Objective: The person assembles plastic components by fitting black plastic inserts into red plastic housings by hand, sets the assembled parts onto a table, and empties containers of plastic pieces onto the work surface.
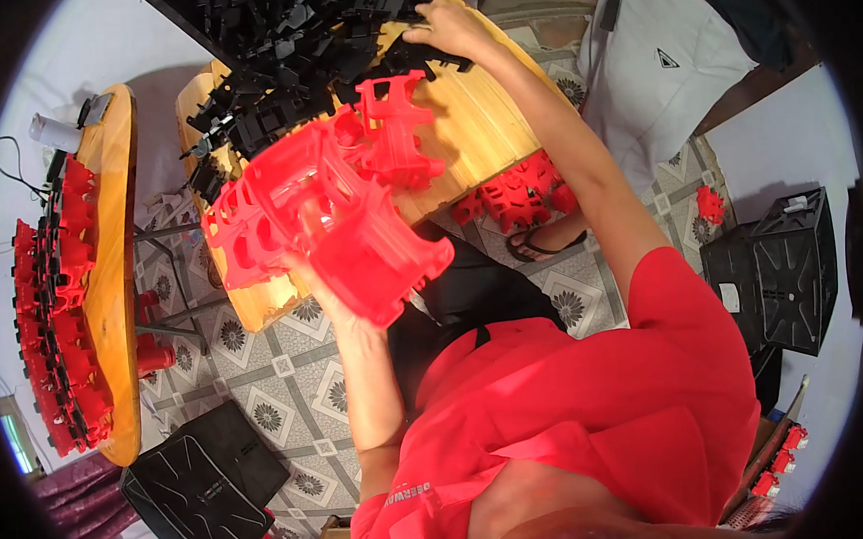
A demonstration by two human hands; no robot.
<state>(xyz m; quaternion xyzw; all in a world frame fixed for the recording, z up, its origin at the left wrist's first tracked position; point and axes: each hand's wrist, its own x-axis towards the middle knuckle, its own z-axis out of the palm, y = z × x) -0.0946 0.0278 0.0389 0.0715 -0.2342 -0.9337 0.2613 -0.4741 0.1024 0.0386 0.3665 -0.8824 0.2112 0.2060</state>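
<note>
My left hand (342, 306) grips a large red plastic moulding (374, 257) from below, its fingers mostly hidden behind it. The moulding has open, tray-like sections and curved cut-outs. Another red plastic piece (396, 128) with notched ends lies just beyond, over the wooden table; whether the two are joined I cannot tell. At the table's far side my right hand (450, 33) reaches into a heap of black plastic parts (300, 55), with its fingers bent around a black plastic part (429, 57) at the heap's right edge.
The wooden table (488, 106) stands before me. On a side table (118, 280) at left are rows of red and black parts (67, 301). More red parts (524, 195) lie on the floor below. Black crates (206, 486) (783, 267) stand left and right. A person in grey (662, 62) is at the far right.
</note>
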